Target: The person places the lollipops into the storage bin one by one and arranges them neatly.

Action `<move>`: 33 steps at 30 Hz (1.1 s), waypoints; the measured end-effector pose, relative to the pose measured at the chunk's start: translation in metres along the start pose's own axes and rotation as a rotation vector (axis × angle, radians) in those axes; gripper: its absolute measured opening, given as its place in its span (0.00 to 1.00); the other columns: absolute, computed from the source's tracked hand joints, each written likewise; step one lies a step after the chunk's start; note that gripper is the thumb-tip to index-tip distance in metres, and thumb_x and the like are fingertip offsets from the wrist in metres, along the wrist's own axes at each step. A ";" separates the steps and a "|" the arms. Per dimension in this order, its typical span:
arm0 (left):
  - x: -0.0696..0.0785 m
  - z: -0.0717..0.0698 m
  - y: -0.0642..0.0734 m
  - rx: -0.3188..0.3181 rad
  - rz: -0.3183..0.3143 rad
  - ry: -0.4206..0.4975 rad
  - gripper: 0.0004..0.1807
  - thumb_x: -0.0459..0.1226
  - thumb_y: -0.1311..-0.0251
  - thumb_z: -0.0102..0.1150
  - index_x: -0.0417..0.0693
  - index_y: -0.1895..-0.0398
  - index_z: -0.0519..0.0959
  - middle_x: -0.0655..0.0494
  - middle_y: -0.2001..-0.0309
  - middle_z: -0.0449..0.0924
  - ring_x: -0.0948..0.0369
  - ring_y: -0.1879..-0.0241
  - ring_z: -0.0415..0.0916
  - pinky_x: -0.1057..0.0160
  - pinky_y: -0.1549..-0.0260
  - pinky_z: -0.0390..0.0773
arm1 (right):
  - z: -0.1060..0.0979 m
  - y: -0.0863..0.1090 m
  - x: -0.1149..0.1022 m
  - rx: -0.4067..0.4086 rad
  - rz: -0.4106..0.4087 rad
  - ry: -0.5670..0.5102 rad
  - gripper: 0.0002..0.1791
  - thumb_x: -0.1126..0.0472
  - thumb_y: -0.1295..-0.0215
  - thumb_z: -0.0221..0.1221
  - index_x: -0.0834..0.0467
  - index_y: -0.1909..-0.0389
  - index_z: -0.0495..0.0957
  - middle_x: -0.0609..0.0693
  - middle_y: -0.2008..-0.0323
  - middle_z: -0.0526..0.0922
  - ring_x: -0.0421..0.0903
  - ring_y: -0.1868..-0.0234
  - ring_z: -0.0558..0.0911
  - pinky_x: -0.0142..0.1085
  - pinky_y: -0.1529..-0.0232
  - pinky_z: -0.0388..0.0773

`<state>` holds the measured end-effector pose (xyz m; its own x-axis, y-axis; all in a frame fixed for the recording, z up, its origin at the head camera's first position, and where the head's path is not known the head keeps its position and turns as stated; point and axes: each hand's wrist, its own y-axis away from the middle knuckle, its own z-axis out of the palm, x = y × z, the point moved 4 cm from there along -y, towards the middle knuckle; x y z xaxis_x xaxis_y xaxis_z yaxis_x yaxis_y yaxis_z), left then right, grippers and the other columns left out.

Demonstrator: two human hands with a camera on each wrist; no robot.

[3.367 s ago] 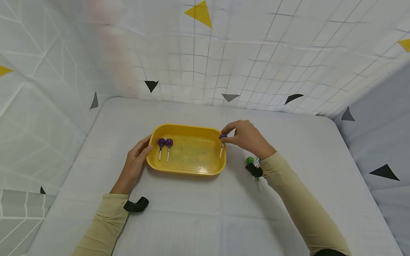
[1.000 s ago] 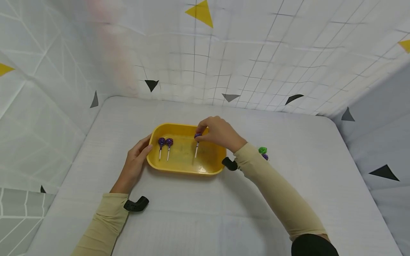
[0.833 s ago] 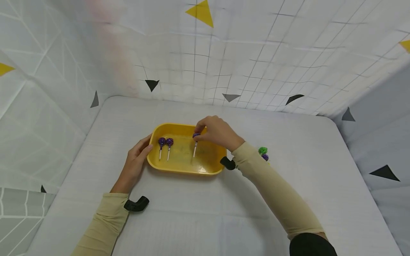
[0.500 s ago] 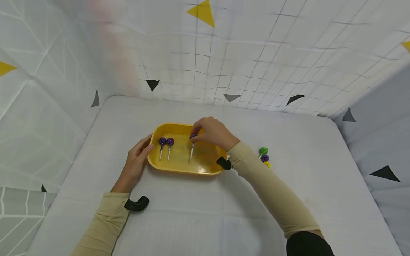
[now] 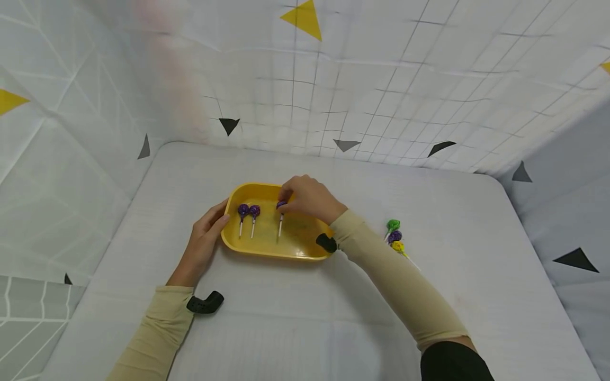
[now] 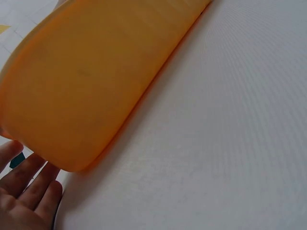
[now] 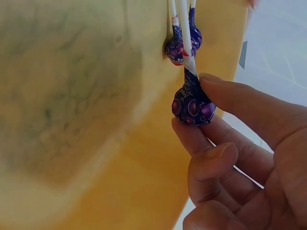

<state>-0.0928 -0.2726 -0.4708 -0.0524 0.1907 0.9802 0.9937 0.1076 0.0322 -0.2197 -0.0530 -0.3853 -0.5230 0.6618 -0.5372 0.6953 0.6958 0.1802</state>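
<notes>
A yellow tray [image 5: 305, 244] with rounded corners lies on the white surface. My left hand [image 5: 205, 241] holds its left end, thumb at the rim and the other fingers along the outer wall, as the left wrist view also shows. My right hand [image 5: 312, 198] reaches over the tray and pinches a purple-wrapped lollipop [image 7: 193, 108] by its round head between thumb and fingers. In the head view the lollipop's white stick points down toward the tray bottom. Two more purple lollipops [image 5: 243, 210] lie side by side at the tray's left, sticks toward me.
Right of the tray, a small group of lollipops lies on the table: a green lollipop [image 5: 393, 225], a purple lollipop [image 5: 395, 236] and a yellow lollipop [image 5: 397, 246]. The right forearm partly covers them. A white patterned backdrop [image 5: 362, 79] rises behind the table.
My right hand has carried the purple lollipop leftward from the tray's right rim toward the two lying there. More of the group at right has come into sight. My left hand stays put.
</notes>
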 end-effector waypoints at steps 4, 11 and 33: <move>-0.001 0.000 0.000 -0.002 0.002 -0.003 0.28 0.47 0.20 0.47 0.56 0.20 0.63 0.57 0.21 0.63 0.56 0.20 0.57 0.85 0.32 0.62 | 0.005 -0.004 -0.001 -0.010 0.010 -0.001 0.10 0.52 0.38 0.74 0.51 0.59 0.90 0.43 0.60 0.90 0.43 0.54 0.84 0.41 0.48 0.84; -0.001 0.001 -0.001 0.003 0.002 -0.001 0.28 0.49 0.20 0.48 0.56 0.21 0.64 0.56 0.21 0.63 0.57 0.20 0.58 0.85 0.33 0.62 | 0.015 -0.010 -0.004 -0.024 0.021 0.031 0.09 0.51 0.39 0.74 0.50 0.62 0.89 0.42 0.62 0.88 0.42 0.58 0.83 0.39 0.54 0.84; -0.002 0.000 0.000 0.003 0.013 0.018 0.30 0.50 0.20 0.48 0.54 0.21 0.64 0.55 0.21 0.64 0.56 0.20 0.58 0.85 0.33 0.63 | 0.029 -0.026 -0.015 -0.056 0.015 0.106 0.09 0.52 0.35 0.71 0.52 0.59 0.89 0.45 0.60 0.89 0.41 0.61 0.85 0.35 0.59 0.86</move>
<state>-0.0927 -0.2732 -0.4725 -0.0381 0.1749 0.9839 0.9940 0.1079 0.0193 -0.2157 -0.0888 -0.4060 -0.5636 0.6962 -0.4446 0.6765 0.6979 0.2353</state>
